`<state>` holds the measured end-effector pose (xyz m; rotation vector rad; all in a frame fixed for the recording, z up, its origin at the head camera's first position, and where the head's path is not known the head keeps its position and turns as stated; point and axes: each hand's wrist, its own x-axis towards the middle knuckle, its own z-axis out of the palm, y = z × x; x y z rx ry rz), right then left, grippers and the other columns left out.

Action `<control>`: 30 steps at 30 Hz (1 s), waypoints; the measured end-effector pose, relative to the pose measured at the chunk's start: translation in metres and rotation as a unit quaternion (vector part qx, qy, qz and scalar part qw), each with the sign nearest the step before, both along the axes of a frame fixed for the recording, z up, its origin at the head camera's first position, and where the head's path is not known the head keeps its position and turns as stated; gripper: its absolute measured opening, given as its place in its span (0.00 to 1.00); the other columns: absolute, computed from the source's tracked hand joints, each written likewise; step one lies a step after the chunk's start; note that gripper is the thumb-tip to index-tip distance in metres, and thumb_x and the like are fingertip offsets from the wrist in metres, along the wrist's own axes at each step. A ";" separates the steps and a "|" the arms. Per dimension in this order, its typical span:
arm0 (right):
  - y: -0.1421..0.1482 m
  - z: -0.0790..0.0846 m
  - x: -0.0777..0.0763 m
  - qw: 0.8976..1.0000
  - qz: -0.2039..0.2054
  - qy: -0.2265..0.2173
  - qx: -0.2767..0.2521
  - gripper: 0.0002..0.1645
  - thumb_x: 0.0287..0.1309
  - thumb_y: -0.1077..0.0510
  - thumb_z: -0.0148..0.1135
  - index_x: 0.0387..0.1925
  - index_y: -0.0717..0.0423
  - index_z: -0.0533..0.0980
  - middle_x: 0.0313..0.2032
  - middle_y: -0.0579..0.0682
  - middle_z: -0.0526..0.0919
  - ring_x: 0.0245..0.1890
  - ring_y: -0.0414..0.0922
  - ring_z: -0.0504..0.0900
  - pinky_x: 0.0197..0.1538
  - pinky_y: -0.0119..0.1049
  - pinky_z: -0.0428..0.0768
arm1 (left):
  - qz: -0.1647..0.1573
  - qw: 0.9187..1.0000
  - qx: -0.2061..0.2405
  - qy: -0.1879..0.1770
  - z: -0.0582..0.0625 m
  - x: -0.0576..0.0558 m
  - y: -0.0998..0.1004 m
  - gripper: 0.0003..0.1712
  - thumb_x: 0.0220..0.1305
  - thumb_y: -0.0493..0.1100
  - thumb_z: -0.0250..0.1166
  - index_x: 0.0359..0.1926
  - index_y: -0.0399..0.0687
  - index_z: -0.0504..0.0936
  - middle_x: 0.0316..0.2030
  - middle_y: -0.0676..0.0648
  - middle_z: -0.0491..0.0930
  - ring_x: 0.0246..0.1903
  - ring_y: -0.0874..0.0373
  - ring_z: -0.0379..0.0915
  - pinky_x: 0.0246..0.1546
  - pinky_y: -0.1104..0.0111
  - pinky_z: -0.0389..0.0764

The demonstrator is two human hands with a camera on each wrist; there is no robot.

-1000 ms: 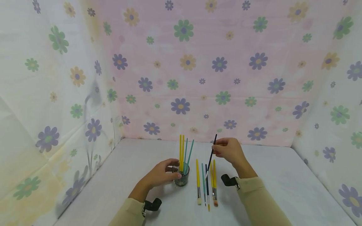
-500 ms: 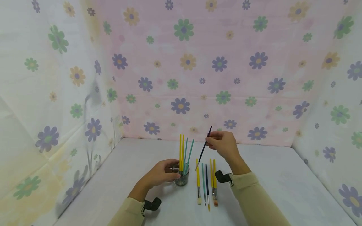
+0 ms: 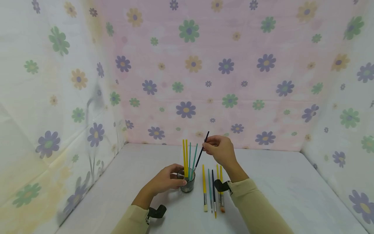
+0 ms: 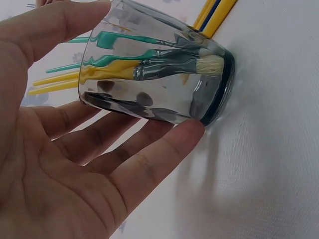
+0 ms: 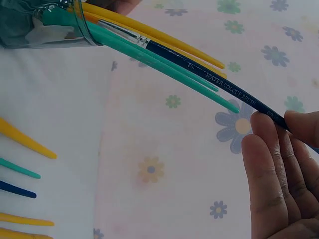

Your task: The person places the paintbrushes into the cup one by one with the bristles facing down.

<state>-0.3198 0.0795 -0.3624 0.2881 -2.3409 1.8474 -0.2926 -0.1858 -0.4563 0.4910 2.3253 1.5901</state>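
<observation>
Between its thumb and fingertips, my right hand [image 3: 222,151] pinches a dark blue watercolour paintbrush [image 3: 201,151], bristles down and tilted to the left. The brush's lower end is at the rim of a clear drinking glass [image 3: 189,187]. Curved around the glass's left side, my left hand [image 3: 166,179] holds it upright on the table; thumb and fingertips touch the wall in the left wrist view. Two yellow paintbrushes [image 3: 185,156] and two teal paintbrushes [image 3: 190,159] stand in the glass, handles up. Their bristles show through the glass [image 4: 164,99] in the left wrist view.
Right of the glass, several paintbrushes lie side by side on the white table [image 3: 263,201]: a yellow brush [image 3: 204,182], a teal brush [image 3: 210,185], a dark blue brush [image 3: 214,187] and two yellow ones, partly behind the right wrist camera [image 3: 222,186]. Flowered cloth [image 3: 251,113] walls the table.
My right hand has carried the dark blue paintbrush left and up from above the lying brushes to the glass's rim. My left hand has stayed on the glass.
</observation>
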 end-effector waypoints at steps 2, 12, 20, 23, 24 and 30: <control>-0.003 -0.003 0.000 1.000 0.003 0.000 0.004 0.12 0.63 0.58 0.73 0.47 0.58 0.84 0.41 0.54 0.90 0.39 0.49 0.91 0.43 0.38 0.89 | 0.004 1.000 -0.005 0.001 0.000 0.000 0.001 0.37 0.63 0.50 0.76 0.68 0.45 0.72 0.62 0.42 0.78 0.57 0.50 0.80 0.47 0.57 0.88; -0.015 -0.019 0.000 1.000 0.004 -0.017 0.019 0.10 0.62 0.59 0.73 0.44 0.58 0.85 0.39 0.52 0.89 0.37 0.45 0.91 0.41 0.38 0.89 | 0.013 1.000 -0.016 0.009 0.001 0.000 0.004 0.35 0.62 0.51 0.76 0.65 0.47 0.73 0.59 0.43 0.79 0.54 0.51 0.80 0.46 0.57 0.88; -0.020 -0.031 0.000 0.999 0.015 -0.020 0.032 0.11 0.62 0.58 0.73 0.45 0.59 0.85 0.37 0.50 0.90 0.36 0.46 0.91 0.40 0.36 0.89 | 0.024 0.999 -0.028 0.005 0.000 0.001 0.004 0.35 0.61 0.52 0.77 0.64 0.48 0.72 0.59 0.44 0.79 0.56 0.50 0.79 0.47 0.58 0.88; -0.021 -0.035 -0.001 0.999 0.015 -0.028 0.043 0.12 0.62 0.57 0.73 0.45 0.58 0.84 0.38 0.50 0.90 0.35 0.45 0.91 0.39 0.36 0.89 | 0.025 0.999 -0.027 0.004 0.000 0.001 0.004 0.36 0.60 0.52 0.77 0.64 0.47 0.72 0.59 0.43 0.79 0.57 0.49 0.79 0.47 0.58 0.88; -0.021 -0.037 -0.001 0.998 0.014 -0.030 0.047 0.12 0.62 0.57 0.73 0.45 0.58 0.84 0.37 0.49 0.90 0.35 0.45 0.91 0.39 0.36 0.89 | 0.025 0.999 -0.026 0.003 0.000 0.001 0.004 0.36 0.60 0.52 0.77 0.64 0.47 0.72 0.59 0.43 0.78 0.57 0.49 0.78 0.47 0.57 0.88; -0.024 -0.047 -0.001 0.998 0.014 -0.037 0.057 0.10 0.62 0.57 0.73 0.44 0.57 0.84 0.37 0.50 0.89 0.35 0.50 0.91 0.38 0.37 0.89 | 0.021 1.000 -0.014 -0.002 -0.002 0.000 0.004 0.36 0.61 0.51 0.77 0.64 0.46 0.71 0.59 0.42 0.78 0.56 0.50 0.79 0.47 0.56 0.88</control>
